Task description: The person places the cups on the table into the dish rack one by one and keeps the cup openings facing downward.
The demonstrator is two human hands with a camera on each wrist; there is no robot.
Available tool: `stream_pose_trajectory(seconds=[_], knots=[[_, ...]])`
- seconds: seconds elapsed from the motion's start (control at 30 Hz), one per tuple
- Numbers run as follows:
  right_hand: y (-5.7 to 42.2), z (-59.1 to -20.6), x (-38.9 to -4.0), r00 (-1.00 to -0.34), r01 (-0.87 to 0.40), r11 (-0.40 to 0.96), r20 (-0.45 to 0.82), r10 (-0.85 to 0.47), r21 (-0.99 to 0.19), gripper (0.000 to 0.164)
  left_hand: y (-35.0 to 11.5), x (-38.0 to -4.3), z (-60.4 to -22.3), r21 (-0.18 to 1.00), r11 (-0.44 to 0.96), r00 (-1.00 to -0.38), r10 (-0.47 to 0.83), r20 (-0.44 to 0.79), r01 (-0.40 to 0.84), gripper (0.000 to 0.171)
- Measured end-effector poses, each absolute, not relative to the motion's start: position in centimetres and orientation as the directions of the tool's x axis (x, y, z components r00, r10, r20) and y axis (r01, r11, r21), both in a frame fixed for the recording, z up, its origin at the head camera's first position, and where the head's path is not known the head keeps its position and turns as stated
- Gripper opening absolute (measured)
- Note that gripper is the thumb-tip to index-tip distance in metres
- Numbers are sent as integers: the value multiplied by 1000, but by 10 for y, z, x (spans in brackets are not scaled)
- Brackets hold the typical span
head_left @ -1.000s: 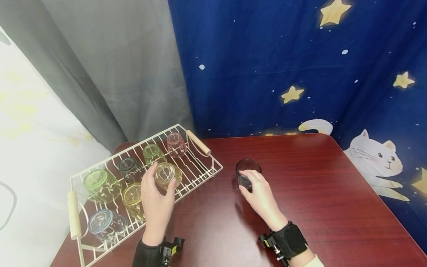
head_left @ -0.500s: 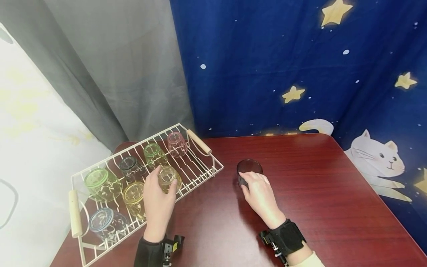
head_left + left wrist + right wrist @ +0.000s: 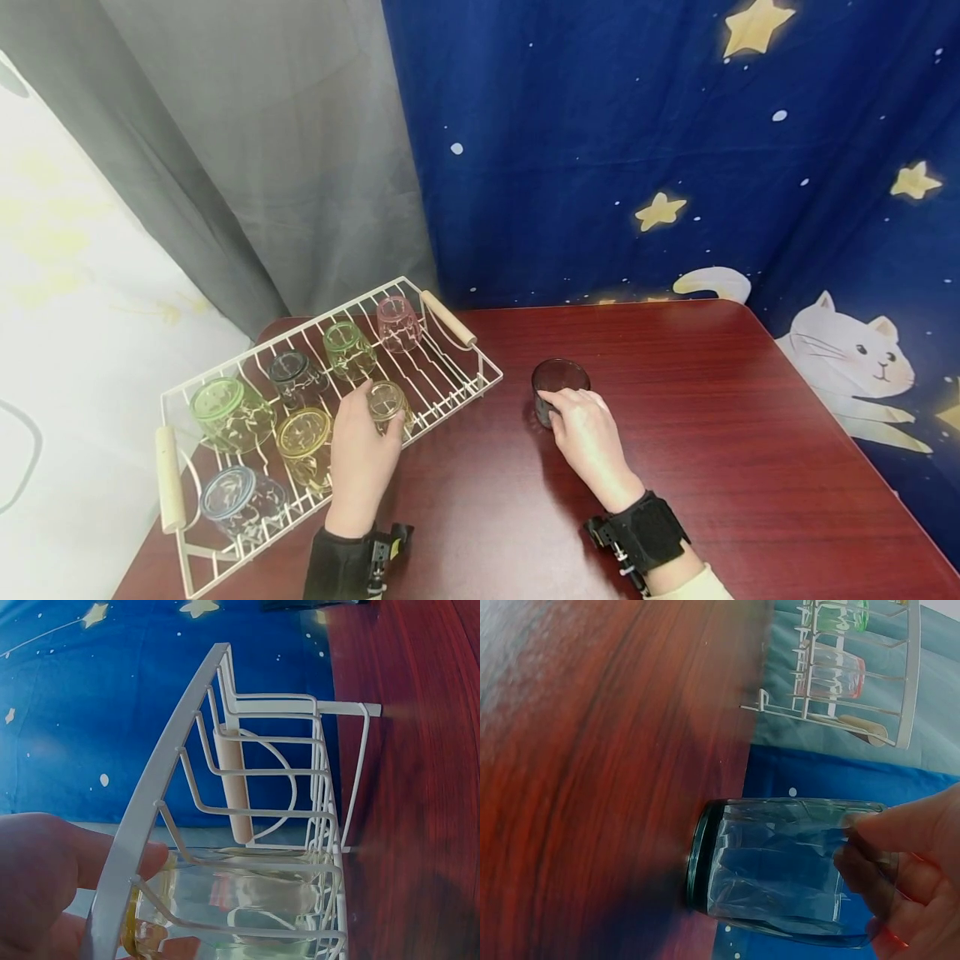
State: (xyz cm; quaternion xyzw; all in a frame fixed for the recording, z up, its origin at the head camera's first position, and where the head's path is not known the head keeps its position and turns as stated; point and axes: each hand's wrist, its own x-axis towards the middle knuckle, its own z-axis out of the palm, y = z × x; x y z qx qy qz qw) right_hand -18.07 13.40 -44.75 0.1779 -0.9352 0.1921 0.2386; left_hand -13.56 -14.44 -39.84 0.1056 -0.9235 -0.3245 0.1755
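My left hand (image 3: 365, 467) grips a pale amber glass (image 3: 387, 400) near its upturned base, with fingers and thumb on opposite sides. That glass stands mouth down inside the white wire rack (image 3: 450, 408); in the left wrist view the rack's bars cross in front of the clear glass wall (image 3: 247, 892). To the right, my right hand (image 3: 592, 442) pinches a dark grey glass (image 3: 551, 379) at its rim, with fingers reaching inside. In the right wrist view the glass's thick dark base (image 3: 705, 855) faces the table; whether it touches is hard to tell.
Several upturned glasses share the rack, among them a pink glass (image 3: 398, 325), a green glass (image 3: 348, 350), a yellow glass (image 3: 303, 442) and a blue glass (image 3: 240, 504). Wooden handles (image 3: 447, 318) rise at both rack ends. Behind the red-brown table (image 3: 712, 433) hang curtains (image 3: 540, 167).
My left hand has lowered the amber glass into the rack, shifting slightly right. The right hand has moved only slightly and keeps its hold on the dark glass.
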Motion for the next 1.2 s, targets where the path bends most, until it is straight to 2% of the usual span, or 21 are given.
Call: stream_pose_trajectory(seconds=[0.43,0.77,1.2], knots=[[135,-445,-181,-815,-425,870,525,-247,-250,33,-147,-138,-398,658,743,-933,-314,176,-125,65],[135,-448,-182,-784,-445,863,569,-248,-238,32,-146,-138,-401,600,792,-950,-266,166,-117,72],[136,-441,-177,-741,-496,826,626,-243,-266,32,-145,-131,-391,602,797,-950,-228,214,-56,62]])
